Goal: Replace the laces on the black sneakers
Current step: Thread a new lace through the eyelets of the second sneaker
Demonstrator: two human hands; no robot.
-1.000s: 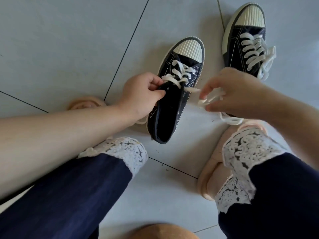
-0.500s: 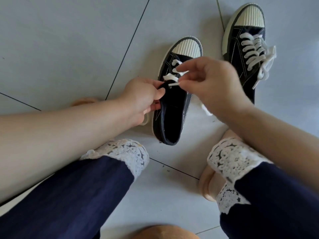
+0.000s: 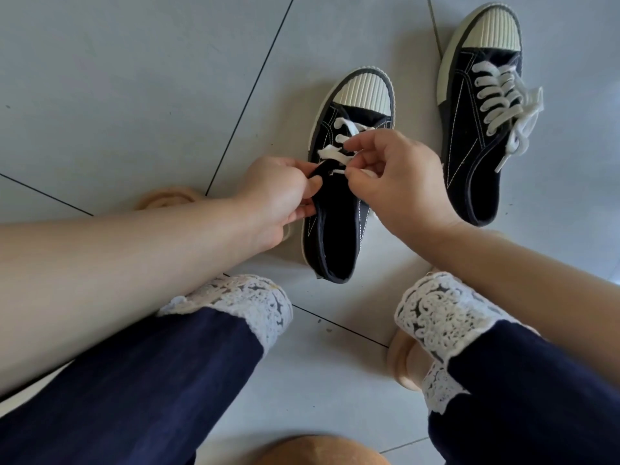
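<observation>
**Half-laced sneaker worked between two hands**

Grey floor tiles with dark grout lines fill the scene, seen from above past two knees in navy trousers with white lace cuffs. At the left, a peach slipper peeks out beyond the forearm. Right of it, the left hand pinches the upper edge of the near sneaker, thumb and fingers closed on the black canvas by the eyelets. This sneaker lies at the centre, its ribbed white toe cap pointing to the far side, with a white lace threaded through only the far rows. The right hand hovers over it, fingertips narrowed on the lace end at an eyelet. Further right and farther off stands the second sneaker, fully laced, its loose lace ends trailing to the right. Another peach slipper shows near the right cuff.
</observation>
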